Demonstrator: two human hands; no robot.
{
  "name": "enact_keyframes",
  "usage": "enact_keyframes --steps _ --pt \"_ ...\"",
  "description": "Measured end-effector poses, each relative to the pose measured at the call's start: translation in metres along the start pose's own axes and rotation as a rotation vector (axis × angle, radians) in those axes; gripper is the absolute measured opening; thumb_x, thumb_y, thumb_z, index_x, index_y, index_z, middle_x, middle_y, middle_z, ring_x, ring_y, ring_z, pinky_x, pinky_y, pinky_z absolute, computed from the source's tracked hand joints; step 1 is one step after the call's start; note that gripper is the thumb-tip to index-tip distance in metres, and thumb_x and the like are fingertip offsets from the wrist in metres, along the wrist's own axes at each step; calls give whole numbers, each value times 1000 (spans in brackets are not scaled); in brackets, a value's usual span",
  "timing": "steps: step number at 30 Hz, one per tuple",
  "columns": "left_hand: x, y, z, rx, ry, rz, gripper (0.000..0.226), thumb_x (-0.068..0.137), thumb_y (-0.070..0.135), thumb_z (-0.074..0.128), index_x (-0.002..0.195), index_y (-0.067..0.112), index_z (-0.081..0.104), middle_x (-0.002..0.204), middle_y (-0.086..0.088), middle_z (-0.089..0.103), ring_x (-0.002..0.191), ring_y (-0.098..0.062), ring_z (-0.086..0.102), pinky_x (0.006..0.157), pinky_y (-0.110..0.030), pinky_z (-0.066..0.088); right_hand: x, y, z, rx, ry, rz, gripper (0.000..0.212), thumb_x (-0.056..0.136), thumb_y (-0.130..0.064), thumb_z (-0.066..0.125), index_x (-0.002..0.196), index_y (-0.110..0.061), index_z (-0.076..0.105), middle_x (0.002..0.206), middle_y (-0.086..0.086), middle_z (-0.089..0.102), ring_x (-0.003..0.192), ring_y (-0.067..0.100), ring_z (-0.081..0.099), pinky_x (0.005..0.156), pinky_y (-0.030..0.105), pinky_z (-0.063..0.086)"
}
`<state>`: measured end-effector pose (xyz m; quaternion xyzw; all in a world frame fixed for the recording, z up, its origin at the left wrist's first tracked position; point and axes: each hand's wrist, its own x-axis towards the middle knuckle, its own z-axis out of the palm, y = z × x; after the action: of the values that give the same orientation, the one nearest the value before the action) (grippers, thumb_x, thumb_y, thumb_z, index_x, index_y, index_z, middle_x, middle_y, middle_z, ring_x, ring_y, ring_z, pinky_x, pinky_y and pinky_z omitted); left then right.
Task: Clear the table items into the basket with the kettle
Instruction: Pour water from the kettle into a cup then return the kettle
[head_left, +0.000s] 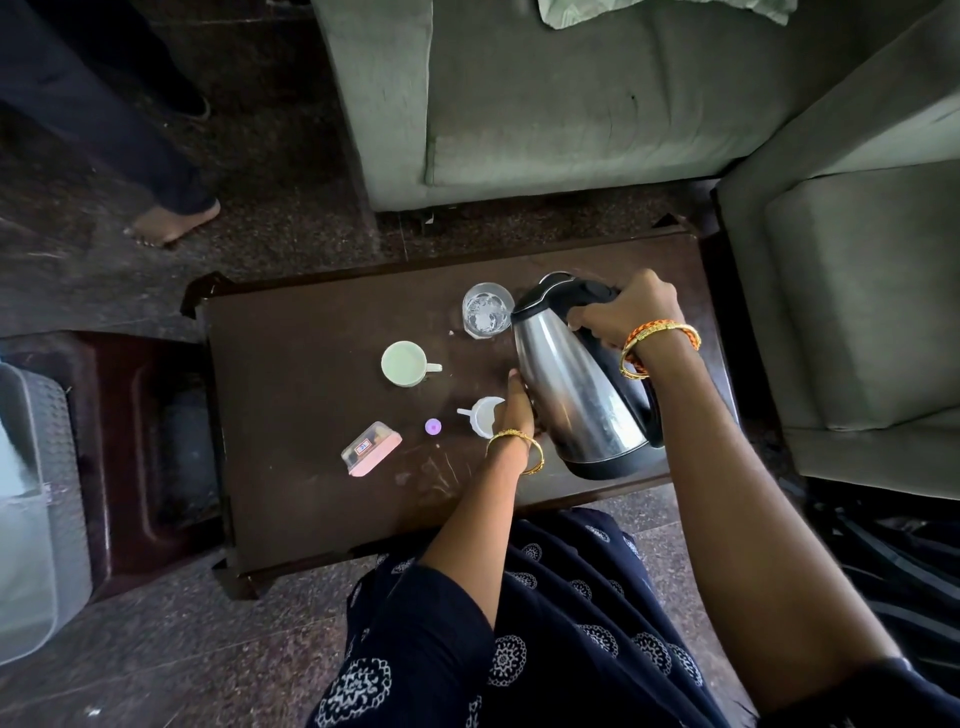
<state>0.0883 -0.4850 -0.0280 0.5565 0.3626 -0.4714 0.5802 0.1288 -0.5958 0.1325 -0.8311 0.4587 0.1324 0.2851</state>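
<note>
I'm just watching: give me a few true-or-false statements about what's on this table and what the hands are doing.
1. The right hand grips the kettle by its handle. True.
2. The left hand holds the mug. False: it rests against the kettle's side; the mug stands alone.
3. The glass lies tipped over. False: it stands upright beside the kettle.
4. A white funnel sits near the left hand. True.
5. The kettle is in the basket. False: it is over the table.

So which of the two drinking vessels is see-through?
The glass beside the kettle spout; it is clear. The cup, farther left, is opaque, pale and has a handle.
</note>
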Motion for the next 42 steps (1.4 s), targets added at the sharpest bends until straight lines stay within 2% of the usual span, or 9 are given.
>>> enact_keyframes --steps 5,8,11,16,20,23,28,37,42 --pt "2 1 -1 13 -4 -35 72 87 64 38 120 2 56 118 -20 63 103 -34 63 65 -33 55 1 -2 -1 30 -16 14 25 60 -24 77 52 -19 54 49 -3 56 37 7 52 33 12 34" --pt "8 -1 -2 34 5 -30 71 88 63 37 113 1 60 111 -19 67 98 -33 65 82 -42 56 4 -2 0 33 -25 29 20 59 -25 78 55 -17 59 47 -3 58 32 5 51 32 11 35" --pt "8 0 -2 9 -12 -26 70 89 60 37 113 -2 60 103 -19 67 84 -30 62 62 -32 52 7 -3 0 45 -41 19 23 61 -23 78 54 -19 57 47 -3 58 25 2 48 29 10 34" --pt "11 2 -4 -1 7 -7 63 88 61 40 95 2 63 92 -16 66 68 -25 62 51 -27 49 10 -6 -1 34 -56 15 22 61 -24 80 62 -15 60 64 5 64 47 14 56 41 18 40" --pt "17 5 -5 87 100 38 63 85 64 41 77 5 62 93 -20 69 90 -36 68 77 -44 59 14 -8 -2 26 -66 4 23 63 -25 78 64 -13 59 73 9 66 56 17 58 42 20 40" --pt "15 9 -5 76 82 45 59 86 63 39 74 9 60 87 -15 67 85 -32 68 65 -38 59 16 -10 -2 24 -67 5 31 64 -25 79 83 -5 66 77 12 67 61 21 62 46 22 46" --pt "13 12 -1 38 27 32 55 88 62 37 68 15 57 71 -8 61 58 -23 57 54 -28 49 19 -10 -3 26 -68 8 32 63 -26 80 84 -4 67 76 11 67 60 21 62 44 22 46" --pt "12 9 3 44 15 28 67 84 67 37 91 6 64 79 -10 62 61 -22 57 54 -28 49 22 -6 -8 20 -55 14 27 63 -26 81 73 -8 64 59 2 61 43 9 55 34 15 37" --pt "8 14 -1 60 26 61 56 88 62 38 69 15 62 72 -5 64 64 -22 60 63 -31 51 15 11 -8 77 -75 42 28 63 -29 80 74 -8 66 61 5 65 40 10 54 38 17 42"
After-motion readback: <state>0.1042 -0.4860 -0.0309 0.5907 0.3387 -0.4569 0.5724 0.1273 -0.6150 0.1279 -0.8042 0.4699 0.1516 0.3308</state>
